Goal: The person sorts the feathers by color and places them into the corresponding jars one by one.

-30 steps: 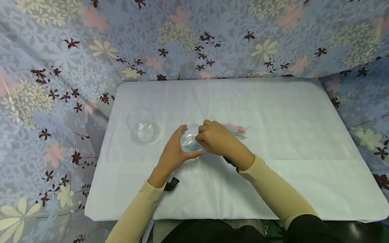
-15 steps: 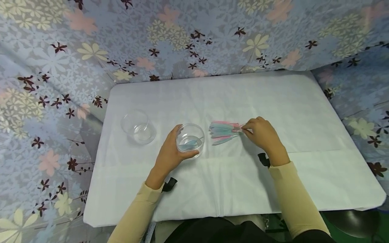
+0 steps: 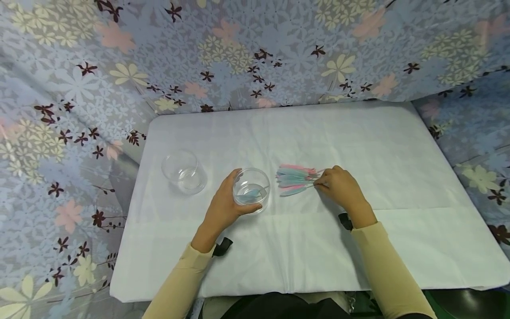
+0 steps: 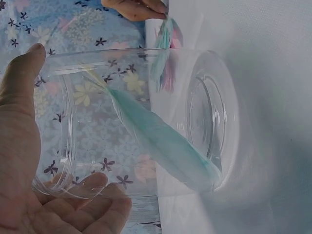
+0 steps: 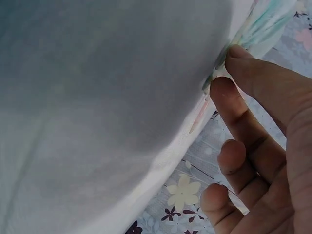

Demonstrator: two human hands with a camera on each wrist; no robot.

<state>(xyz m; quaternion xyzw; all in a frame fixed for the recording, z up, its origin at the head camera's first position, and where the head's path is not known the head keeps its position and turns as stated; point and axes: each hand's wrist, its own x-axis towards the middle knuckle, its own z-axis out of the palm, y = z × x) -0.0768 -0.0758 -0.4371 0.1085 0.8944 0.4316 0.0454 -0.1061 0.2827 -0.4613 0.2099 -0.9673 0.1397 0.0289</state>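
My left hand (image 3: 224, 204) grips a clear plastic jar (image 3: 252, 180) around its upper part, thumb on the near side. In the left wrist view, a pale teal feather (image 4: 158, 139) leans inside the jar, its quill toward the rim and its tip at the base. To the jar's right, a bunch of pink and teal feathers (image 3: 292, 177) lies fanned out on the white cloth. My right hand (image 3: 341, 186) is at the quill ends of this bunch. Thumb and index finger pinch a feather quill in the right wrist view; which one I cannot tell.
A second clear jar (image 3: 185, 173) stands on the left of the table (image 3: 382, 146), which is covered in white cloth. A floral curtain (image 3: 255, 57) hangs behind the table and along its sides.
My right hand has moved from the jar's mouth rightward to the quills on the table. The left hand stays on the jar, with the teal feather inside it.
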